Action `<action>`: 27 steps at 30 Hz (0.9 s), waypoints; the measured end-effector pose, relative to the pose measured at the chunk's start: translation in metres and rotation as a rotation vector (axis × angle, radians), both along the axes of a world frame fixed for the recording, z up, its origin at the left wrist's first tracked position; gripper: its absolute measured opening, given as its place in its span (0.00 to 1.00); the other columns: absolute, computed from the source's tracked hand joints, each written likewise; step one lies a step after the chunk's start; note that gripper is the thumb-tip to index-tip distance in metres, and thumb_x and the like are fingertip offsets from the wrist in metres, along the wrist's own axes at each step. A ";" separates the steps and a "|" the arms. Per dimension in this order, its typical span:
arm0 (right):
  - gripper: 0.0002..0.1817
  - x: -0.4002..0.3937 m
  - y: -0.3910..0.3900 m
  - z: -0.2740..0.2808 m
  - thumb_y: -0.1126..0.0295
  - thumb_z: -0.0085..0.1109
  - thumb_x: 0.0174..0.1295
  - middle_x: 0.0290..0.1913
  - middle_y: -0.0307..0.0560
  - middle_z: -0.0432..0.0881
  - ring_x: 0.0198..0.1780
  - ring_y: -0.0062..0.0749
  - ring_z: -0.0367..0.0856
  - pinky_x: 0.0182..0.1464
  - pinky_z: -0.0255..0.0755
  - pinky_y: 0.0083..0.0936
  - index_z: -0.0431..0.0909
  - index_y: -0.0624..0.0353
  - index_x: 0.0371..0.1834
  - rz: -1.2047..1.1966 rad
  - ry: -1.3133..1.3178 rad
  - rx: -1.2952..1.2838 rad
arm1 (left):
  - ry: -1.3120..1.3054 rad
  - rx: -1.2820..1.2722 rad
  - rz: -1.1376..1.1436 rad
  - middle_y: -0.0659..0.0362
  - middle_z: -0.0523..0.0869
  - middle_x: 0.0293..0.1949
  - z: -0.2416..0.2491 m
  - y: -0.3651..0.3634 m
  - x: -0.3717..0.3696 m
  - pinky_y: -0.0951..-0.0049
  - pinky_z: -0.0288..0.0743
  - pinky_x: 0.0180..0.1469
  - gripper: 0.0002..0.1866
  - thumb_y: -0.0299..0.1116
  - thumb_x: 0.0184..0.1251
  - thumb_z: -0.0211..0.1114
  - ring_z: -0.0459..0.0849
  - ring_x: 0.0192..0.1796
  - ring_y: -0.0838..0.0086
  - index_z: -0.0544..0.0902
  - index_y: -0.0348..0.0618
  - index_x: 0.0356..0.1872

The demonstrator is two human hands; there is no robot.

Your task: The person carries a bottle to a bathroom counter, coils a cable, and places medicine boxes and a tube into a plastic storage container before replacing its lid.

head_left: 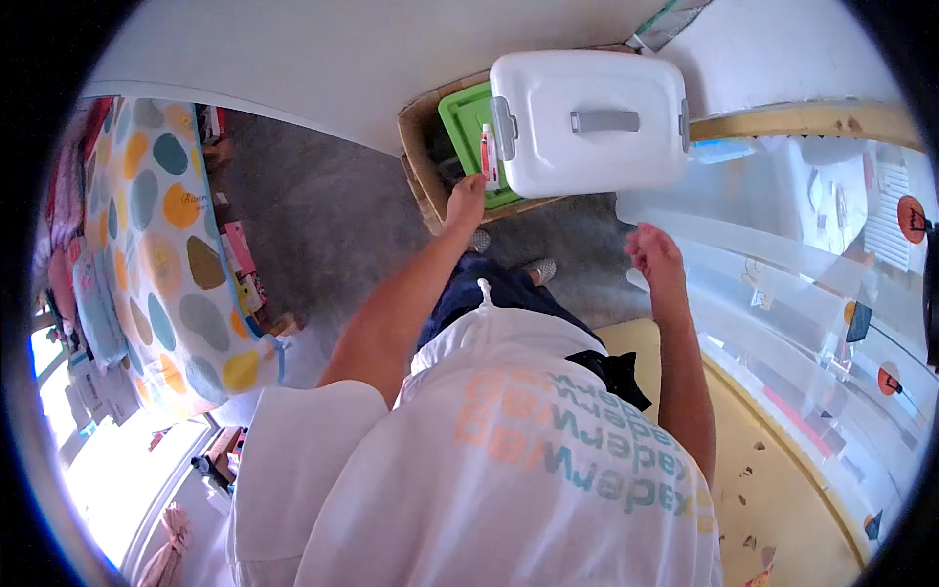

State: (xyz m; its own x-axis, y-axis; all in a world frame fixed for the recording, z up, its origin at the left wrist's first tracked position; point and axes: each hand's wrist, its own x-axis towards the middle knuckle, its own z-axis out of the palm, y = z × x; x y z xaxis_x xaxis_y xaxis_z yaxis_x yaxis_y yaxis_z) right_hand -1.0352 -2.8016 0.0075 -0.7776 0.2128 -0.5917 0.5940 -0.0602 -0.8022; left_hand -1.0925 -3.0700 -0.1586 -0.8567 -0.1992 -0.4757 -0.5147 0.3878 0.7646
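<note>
My left hand (467, 203) is closed, its fingertips pinching the lower end of a red and white tube (485, 145) with a white cap. Under the tube lies a green lid (466, 110) inside a cardboard box (419, 157). A white lidded storage box (548, 93) with grey latches and a grey handle sits over the cardboard box, covering part of the green lid. To the right and nearer to me, my right hand (657, 256) hangs in the air with its fingers loosely bent and apart; nothing shows in it.
On the left, a bed or table with a dotted cover (181, 254) stands beside several small boxes. Translucent plastic sheeting (724, 254) hangs on the right, above a pale yellow surface (753, 440). My feet are on the grey floor (313, 196) just before the cardboard box.
</note>
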 end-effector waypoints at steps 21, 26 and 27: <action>0.13 -0.148 0.031 -0.092 0.68 0.55 0.54 0.29 0.44 0.75 0.24 0.25 0.74 0.24 0.73 0.21 0.67 0.60 0.40 -0.204 0.124 -0.109 | 0.025 0.716 0.154 0.59 0.76 0.39 0.087 0.057 -0.055 0.72 0.74 0.44 0.17 0.39 0.60 0.57 0.77 0.40 0.75 0.69 0.38 0.44; 0.12 -0.161 0.048 -0.092 0.67 0.55 0.55 0.31 0.39 0.74 0.26 0.23 0.73 0.28 0.74 0.20 0.69 0.57 0.40 -0.255 0.185 -0.054 | 0.031 0.752 0.161 0.58 0.76 0.36 0.077 0.072 -0.080 0.74 0.76 0.38 0.16 0.36 0.61 0.57 0.78 0.35 0.74 0.68 0.38 0.46; 0.12 -0.165 0.051 -0.092 0.67 0.55 0.55 0.31 0.40 0.74 0.26 0.23 0.73 0.28 0.74 0.20 0.69 0.57 0.40 -0.265 0.201 -0.072 | 0.019 0.745 0.163 0.58 0.76 0.35 0.073 0.075 -0.083 0.74 0.76 0.38 0.16 0.36 0.61 0.56 0.78 0.35 0.74 0.68 0.38 0.46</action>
State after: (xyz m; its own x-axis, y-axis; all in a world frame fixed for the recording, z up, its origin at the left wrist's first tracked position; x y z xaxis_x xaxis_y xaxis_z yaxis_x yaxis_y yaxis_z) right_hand -1.2007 -2.7503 -0.0845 -0.8034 0.3860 -0.4534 0.3810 -0.2519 -0.8896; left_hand -1.1755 -2.9953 -0.0856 -0.8533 0.0441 -0.5195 -0.5055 -0.3142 0.8036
